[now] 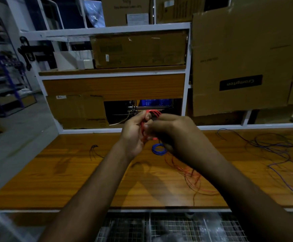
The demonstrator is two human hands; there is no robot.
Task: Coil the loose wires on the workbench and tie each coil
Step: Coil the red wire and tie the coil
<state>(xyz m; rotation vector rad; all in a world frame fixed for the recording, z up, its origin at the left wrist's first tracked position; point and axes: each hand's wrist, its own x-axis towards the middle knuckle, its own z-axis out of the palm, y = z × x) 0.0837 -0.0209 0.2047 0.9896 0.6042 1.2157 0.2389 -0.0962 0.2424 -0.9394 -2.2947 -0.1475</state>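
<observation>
A: What are the hands doing at the centre of the frame?

B: Both are raised above the workbench (pixel 72 172). The left hand (pixel 135 133) is gripping a red wire coil (pixel 148 123), its fingers curling round the left side of the loops. The right hand (pixel 175 131) is meeting it from the right, fingers curled in against the same coil, though motion blur is keeping me from telling exactly what they are pinching.

A: Where is the rest of the red wire lying?

B: A loose red wire tail (pixel 189 173) is trailing down from under the right hand and sprawling over the wood at lower centre-right, tangled and blurred.

A: Anything already coiled?

B: A small blue coil (pixel 158 149) is lying flat on the bench just below the hands, partly hidden by the right hand.

A: And the other wires?

B: Loose purple wires (pixel 278 154) are spreading across the right side of the bench, well apart from the hands. A short black wire piece (pixel 93 151) is lying at centre-left.

A: What is sitting behind?

B: A white shelf frame (pixel 107 29) is filling the upper half, holding cardboard boxes (pixel 138 49). A large cardboard box (pixel 243 58) is standing at the upper right.
</observation>
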